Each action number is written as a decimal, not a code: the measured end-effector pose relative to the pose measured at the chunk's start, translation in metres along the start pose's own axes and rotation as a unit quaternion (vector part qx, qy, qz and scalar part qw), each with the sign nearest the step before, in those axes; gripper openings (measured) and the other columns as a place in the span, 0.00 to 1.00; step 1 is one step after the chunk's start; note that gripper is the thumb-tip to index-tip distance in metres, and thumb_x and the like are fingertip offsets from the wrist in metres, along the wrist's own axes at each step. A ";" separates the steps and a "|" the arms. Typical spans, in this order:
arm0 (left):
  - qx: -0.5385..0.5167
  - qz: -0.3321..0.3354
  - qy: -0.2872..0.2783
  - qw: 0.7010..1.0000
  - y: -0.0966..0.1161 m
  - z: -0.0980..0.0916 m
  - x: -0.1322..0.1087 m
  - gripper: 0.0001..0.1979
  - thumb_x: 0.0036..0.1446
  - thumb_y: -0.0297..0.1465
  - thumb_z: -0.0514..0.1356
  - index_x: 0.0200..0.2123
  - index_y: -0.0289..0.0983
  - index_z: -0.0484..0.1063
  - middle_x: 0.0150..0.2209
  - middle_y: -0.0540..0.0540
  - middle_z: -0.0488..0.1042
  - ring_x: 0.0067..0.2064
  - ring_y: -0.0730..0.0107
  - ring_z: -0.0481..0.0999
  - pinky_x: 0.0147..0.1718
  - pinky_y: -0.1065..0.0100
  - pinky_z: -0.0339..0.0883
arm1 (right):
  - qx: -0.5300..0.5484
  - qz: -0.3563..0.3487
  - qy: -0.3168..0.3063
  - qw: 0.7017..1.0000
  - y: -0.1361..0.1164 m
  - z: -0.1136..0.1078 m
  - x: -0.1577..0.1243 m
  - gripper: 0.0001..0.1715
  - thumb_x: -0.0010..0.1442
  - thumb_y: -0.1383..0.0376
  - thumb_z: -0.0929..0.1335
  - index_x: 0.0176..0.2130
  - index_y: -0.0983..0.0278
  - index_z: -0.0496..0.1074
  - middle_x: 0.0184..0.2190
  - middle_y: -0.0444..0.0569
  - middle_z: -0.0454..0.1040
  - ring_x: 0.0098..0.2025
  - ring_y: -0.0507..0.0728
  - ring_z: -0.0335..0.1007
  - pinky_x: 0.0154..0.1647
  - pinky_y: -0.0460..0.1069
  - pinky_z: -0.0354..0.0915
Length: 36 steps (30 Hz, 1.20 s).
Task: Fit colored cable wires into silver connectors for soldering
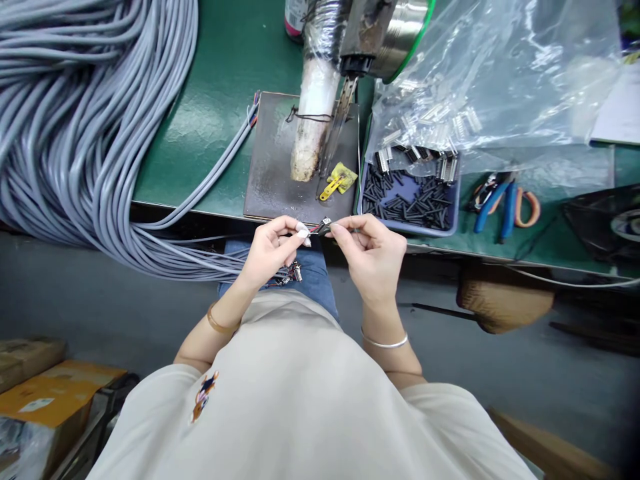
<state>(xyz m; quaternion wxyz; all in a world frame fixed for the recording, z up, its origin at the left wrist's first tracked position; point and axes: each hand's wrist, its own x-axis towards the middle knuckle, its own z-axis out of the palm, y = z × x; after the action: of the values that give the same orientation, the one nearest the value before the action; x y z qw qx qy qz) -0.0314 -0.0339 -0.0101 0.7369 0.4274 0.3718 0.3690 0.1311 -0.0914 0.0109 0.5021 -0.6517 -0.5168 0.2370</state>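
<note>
At the far left we saw a thick bundle of grey round cables [75, 127] draped over the edge of the green workbench [220, 80] and trailing down toward the lap. Our left hand [273, 250] was raised just in front of the bench edge, wrist bent upward, its thumb and forefinger pinched shut on the thin red and black wire leads [314, 230]. Those leads ended in a small black connector [325, 227], which sat between the two hands, just below the dark metal plate [273, 167] carrying the wrapped soldering iron [313, 113]. Our right hand [373, 253] faced the left one, fingers curled, fingertips closed on the connector. Further right stood a blue tray of short black tubing pieces [410, 200], then blue-handled cutters [497, 203].
</note>
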 end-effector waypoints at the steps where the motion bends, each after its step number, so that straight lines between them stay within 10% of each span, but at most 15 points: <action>1: 0.002 0.001 -0.008 1.000 0.000 0.000 0.000 0.20 0.50 0.43 0.73 0.33 0.33 0.72 0.27 0.51 0.76 0.15 0.87 0.63 0.12 0.78 0.53 | 0.001 0.004 -0.006 1.000 0.000 0.000 0.000 0.10 0.64 0.59 0.72 0.34 0.63 0.77 0.22 0.39 0.70 0.19 0.45 0.47 0.21 0.46 0.46; 10: -0.013 0.037 -0.072 0.997 -0.009 -0.008 0.000 0.14 0.48 0.32 0.71 0.37 0.35 0.75 0.26 0.55 0.72 0.18 0.86 0.64 0.16 0.79 0.56 | -0.106 -0.184 -0.070 0.975 -0.006 0.000 0.003 0.05 0.64 0.67 0.71 0.34 0.62 0.78 0.28 0.43 0.79 0.28 0.49 0.73 0.31 0.45 0.65; 15: 0.016 0.032 -0.031 0.999 -0.012 -0.005 0.000 0.15 0.49 0.39 0.73 0.31 0.34 0.76 0.22 0.53 0.71 0.18 0.86 0.62 0.17 0.79 0.57 | 0.027 -0.184 0.064 0.980 -0.004 -0.005 0.001 0.11 0.68 0.58 0.68 0.46 0.59 0.77 0.18 0.36 0.64 0.16 0.48 0.57 0.19 0.46 0.54; 19: 0.005 0.049 -0.003 0.999 -0.011 -0.003 0.003 0.18 0.48 0.42 0.74 0.30 0.34 0.76 0.25 0.51 0.75 0.17 0.85 0.65 0.15 0.79 0.57 | 0.044 -0.173 0.126 0.976 -0.002 -0.011 0.004 0.15 0.70 0.67 0.66 0.55 0.54 0.69 0.31 0.39 0.80 0.20 0.49 0.71 0.22 0.46 0.64; 26: 0.022 0.062 -0.005 0.998 -0.006 0.001 0.007 0.19 0.47 0.42 0.75 0.28 0.33 0.76 0.32 0.47 0.78 0.20 0.86 0.68 0.17 0.79 0.64 | -0.189 -0.303 -0.010 0.934 0.002 -0.012 0.015 0.07 0.63 0.72 0.72 0.38 0.61 0.72 0.37 0.45 0.84 0.38 0.53 0.83 0.38 0.45 0.74; 36: 0.048 0.180 0.094 0.978 -0.011 0.004 0.022 0.10 0.52 0.34 0.72 0.28 0.34 0.79 0.37 0.45 0.82 0.22 0.86 0.69 0.19 0.80 0.62 | -0.169 -0.322 0.069 0.929 0.025 0.017 0.010 0.10 0.62 0.75 0.70 0.36 0.60 0.69 0.44 0.50 0.85 0.41 0.54 0.84 0.39 0.46 0.77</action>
<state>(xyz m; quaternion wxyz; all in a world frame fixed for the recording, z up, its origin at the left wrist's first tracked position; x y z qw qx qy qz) -0.0152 -0.0202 -0.0238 0.5989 0.4858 0.3733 0.5157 0.1321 -0.0743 -0.0160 0.4683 -0.5403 -0.6952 -0.0733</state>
